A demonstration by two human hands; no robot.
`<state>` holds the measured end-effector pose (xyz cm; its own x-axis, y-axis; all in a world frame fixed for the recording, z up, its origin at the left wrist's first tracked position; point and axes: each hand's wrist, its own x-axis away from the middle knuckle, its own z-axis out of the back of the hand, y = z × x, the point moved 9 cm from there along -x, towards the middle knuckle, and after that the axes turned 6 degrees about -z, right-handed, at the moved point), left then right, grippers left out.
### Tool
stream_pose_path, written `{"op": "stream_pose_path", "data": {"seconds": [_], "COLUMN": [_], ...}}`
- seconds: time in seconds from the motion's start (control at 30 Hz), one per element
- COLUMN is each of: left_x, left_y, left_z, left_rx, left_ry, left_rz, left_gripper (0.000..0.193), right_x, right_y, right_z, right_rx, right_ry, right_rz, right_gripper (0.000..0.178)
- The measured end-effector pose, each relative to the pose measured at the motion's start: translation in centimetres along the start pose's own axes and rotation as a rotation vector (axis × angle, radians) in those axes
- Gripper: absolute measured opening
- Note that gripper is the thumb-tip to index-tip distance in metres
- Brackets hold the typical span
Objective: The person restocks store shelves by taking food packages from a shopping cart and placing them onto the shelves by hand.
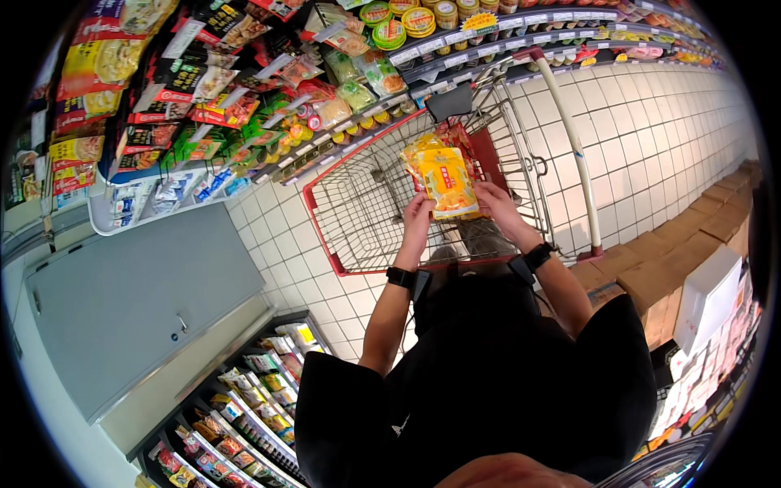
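Over the shopping cart (332, 259) I hold a yellow food packet (446, 193) with its printed front up. My left hand (417, 215) grips its lower left edge, and my right hand (498, 205) grips it by the lower right side. More yellow and red packets (418, 154) show just behind its upper edge; whether they are in my hands or lie in the cart I cannot tell. Dark wristbands (533, 259) circle both my wrists. The fingertips under the packet are hidden.
Hanging food packets (183, 81) fill the rack at the far left, above a white tray (102, 220) of small sachets. A grey cabinet door (138, 285) is on the left, and a low shelf (244, 390) of packets below it. Cardboard boxes (675, 252) line the right.
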<state>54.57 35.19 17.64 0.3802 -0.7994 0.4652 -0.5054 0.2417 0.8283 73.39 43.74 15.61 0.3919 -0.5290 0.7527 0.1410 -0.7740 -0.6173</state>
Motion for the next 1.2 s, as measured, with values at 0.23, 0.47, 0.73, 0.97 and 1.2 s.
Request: {"op": "stream_pose_path", "data": {"seconds": [0.23, 0.47, 0.73, 0.97, 1.2], "left_x": [7.2, 15.6, 20.8, 24.4, 23.7], "left_y": [5.9, 10.9, 8.7, 6.8, 3.6], "left_z": [-2.1, -4.6, -7.1, -12.3, -18.9], "left_rx": [-0.099, -0.383, -0.276, -0.260, -0.473], "left_ry": [-0.163, -0.326, -0.557, -0.698, -0.763], "left_rz": [-0.134, -0.293, -0.227, -0.297, -0.280], "left_gripper": [0.007, 0.024, 0.027, 0.025, 0.032], "right_x": [9.4, 19.9, 30.2, 34.6, 35.8], "right_y": [-2.8, -3.1, -2.8, -1.2, -1.4], "right_z": [-2.8, -4.0, -3.1, 0.7, 8.2], "right_rx": [0.003, -0.041, -0.007, -0.036, -0.009], "right_ry": [-0.122, -0.085, -0.015, 0.019, 0.145], "right_rz": [0.350, 0.472, 0.612, 0.649, 0.639], "right_gripper": [0.020, 0.019, 0.018, 0.016, 0.014]}}
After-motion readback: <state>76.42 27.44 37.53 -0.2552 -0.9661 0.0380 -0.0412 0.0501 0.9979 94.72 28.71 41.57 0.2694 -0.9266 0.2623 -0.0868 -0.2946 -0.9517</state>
